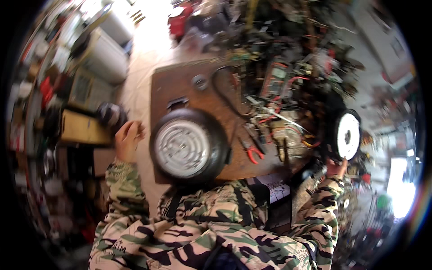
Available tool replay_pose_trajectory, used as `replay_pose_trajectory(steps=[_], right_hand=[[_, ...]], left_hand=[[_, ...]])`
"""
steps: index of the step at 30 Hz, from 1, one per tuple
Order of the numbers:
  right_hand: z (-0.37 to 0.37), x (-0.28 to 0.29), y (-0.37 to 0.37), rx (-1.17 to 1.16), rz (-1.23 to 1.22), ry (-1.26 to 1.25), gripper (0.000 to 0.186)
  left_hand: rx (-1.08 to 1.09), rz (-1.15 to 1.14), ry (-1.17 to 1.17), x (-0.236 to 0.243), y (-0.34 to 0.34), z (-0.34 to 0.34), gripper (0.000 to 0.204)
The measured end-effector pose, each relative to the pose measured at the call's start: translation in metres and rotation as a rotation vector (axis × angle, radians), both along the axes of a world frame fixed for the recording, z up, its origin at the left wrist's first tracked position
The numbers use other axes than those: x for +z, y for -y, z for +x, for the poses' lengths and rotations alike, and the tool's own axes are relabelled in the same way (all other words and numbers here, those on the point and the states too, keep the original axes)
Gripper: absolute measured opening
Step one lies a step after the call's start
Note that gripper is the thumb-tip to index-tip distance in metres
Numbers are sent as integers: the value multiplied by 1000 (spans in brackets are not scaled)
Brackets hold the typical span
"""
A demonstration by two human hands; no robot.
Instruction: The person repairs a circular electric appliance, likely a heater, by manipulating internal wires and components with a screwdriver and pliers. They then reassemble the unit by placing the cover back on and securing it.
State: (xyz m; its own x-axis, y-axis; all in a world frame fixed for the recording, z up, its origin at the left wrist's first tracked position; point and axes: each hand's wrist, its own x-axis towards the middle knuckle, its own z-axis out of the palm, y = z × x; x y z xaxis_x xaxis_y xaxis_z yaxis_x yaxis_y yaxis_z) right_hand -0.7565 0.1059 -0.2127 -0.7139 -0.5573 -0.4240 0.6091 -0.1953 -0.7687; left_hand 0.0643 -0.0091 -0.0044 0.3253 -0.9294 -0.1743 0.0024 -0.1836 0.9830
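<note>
My right hand (335, 168) pinches the near rim of the white-faced black rubber wheel (348, 135) at right; probably heavy, stiff, best held at both sides. My left hand (128, 138) is empty, fingers loosely curled.

Printed in dark capitals (119, 247) on the left front of the camouflage jacket (193, 238), partly lost among the folds and the pattern. Printed again low on the right side of the same jacket, in a smaller, tighter block, too blurred to read through. Marked in dark strokes on the pale box (280, 191) by the near edge of the tabletop (173, 81), too smeared to tell writing from decoration. Unreadable on the orange-edged device (275, 75) farther off.
</note>
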Motion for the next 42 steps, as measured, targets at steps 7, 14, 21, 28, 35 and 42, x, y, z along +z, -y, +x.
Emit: replay_pose_trajectory(steps=[7,14,21,28,35,42], right_hand=[[-82,-32,77,-4,125,68,57],[-105,-42,93,79,175,59,76],[-110,-30,27,357,478,79,94],[215,23,21,588,553,-168,52],[325,42,-7,729,457,-103,43],[338,51,-23,712,489,-116,41]], left_hand=[[156,12,109,-26,-74,21,27],[275,133,43,-65,-128,1,25],[31,-15,667,-49,-115,-48,12],[-303,-151,1179,-30,-73,-93,28],[-370,-105,1239,-43,-61,-85,21],[-404,-160,1239,-52,-58,-84,13]])
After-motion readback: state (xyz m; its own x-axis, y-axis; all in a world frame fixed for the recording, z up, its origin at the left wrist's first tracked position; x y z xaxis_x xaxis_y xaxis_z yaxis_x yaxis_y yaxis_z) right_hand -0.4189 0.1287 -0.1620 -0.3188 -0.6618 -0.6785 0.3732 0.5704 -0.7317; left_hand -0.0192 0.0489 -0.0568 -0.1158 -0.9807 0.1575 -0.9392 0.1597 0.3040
